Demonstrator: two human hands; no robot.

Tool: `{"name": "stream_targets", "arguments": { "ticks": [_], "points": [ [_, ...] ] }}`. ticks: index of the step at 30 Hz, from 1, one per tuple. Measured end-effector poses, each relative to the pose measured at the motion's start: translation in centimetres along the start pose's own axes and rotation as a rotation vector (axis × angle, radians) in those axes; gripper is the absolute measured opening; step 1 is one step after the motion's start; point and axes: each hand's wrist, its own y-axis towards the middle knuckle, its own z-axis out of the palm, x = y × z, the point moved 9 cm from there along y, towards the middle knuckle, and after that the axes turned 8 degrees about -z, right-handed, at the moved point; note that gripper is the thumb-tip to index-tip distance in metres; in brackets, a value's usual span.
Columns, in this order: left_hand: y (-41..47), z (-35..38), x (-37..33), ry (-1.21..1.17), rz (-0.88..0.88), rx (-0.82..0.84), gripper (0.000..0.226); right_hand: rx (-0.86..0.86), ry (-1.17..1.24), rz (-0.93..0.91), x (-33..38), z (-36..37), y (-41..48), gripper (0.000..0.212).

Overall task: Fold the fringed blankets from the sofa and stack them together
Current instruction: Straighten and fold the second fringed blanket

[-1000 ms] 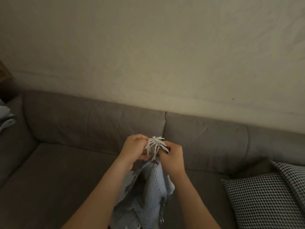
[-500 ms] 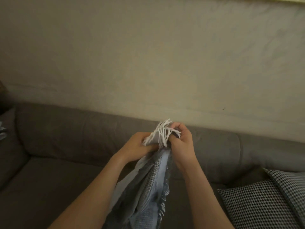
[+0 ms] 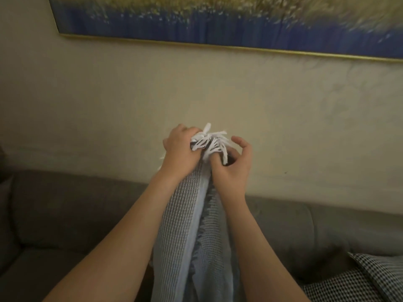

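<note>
Nearest the camera, both bare forearms rise from the bottom edge, which cuts off the elbows. Between them hangs the blanket [image 3: 192,232], pale blue with a waffle weave and bunched into a long rope. Its lower part runs out of the picture, so how far down it reaches cannot be told. A dark fringed edge shows down its middle fold.

At the top of the blanket the two hands are close together, almost touching. The left hand [image 3: 178,151] has its fingers curled tight round the gathered end, where the white fringe [image 3: 210,139] sprouts out. The right hand [image 3: 234,168] presses its thumb on the cloth and curls its fingers round a dark bit of the edge. Its forefinger is lifted, and the fringe hides the other fingertips.

The blanket is held up over the seat of the grey sofa [image 3: 65,205], in front of its backrest. A black-and-white checked cushion [image 3: 349,284] lies at the sofa's right end, cropped by the corner. Behind is a cream wall [image 3: 109,101] with a blurred blue-and-gold painting [image 3: 218,20], cut off at the top.
</note>
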Motion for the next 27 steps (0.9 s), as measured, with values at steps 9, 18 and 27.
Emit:
{"name": "stream_targets", "arguments": {
  "ticks": [9,18,27],
  "points": [
    [3.5,-4.9,-1.1,0.023,-0.117,-0.168,0.033,0.218,-0.159,-0.025,-0.8,1.9,2.0,0.012],
    [2.7,-4.4,-0.8,-0.013,-0.155,-0.152,0.044,0.111,-0.126,0.169,-3.8,1.4,-3.4,0.045],
    [0.3,-1.6,2.5,-0.299,-0.224,0.085,0.027,0.145,-0.141,0.231,-5.9,0.1,-6.9,0.034]
  ]
}}
